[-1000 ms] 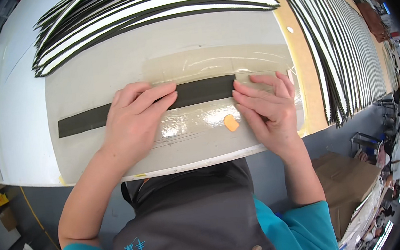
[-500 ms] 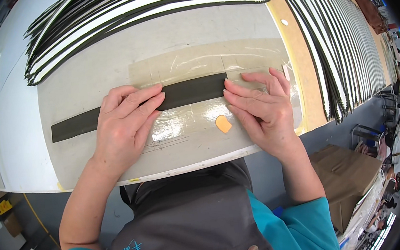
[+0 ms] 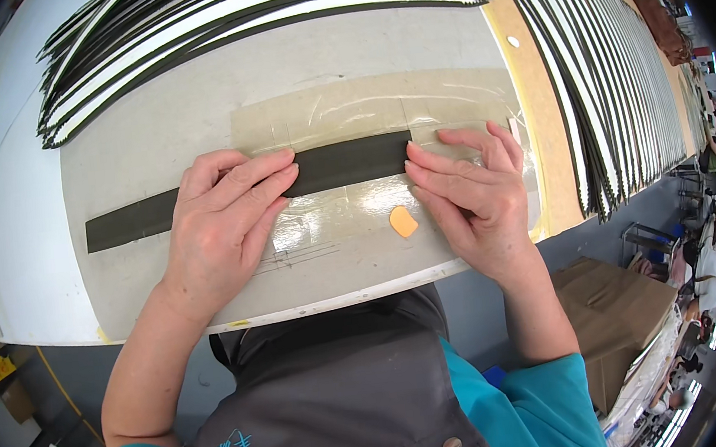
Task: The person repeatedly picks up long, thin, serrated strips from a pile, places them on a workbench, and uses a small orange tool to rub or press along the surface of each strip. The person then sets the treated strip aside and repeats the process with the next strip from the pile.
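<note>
A flat black strip (image 3: 354,163) lies lengthwise on the grey work mat, across a patch of clear shiny film. My left hand (image 3: 221,212) rests over its middle, fingers pressed together, with fingertips and thumb at the strip's two long edges. Part of the strip is hidden under that hand. At the right end, my right hand (image 3: 477,189) is closed on the strip's short edge, index finger and thumb tips against it, while the outer fingers are raised. Between the hands, nearer to me, sits a small orange-yellow piece (image 3: 403,221).
Stacked black-and-white strips with jagged ends (image 3: 267,23) lie along the mat's far side. More such strips (image 3: 612,66) fan out on the brown board at right. The grey mat (image 3: 164,287) reaches near the table's front edge. A brown covered stack (image 3: 611,310) stands below, right.
</note>
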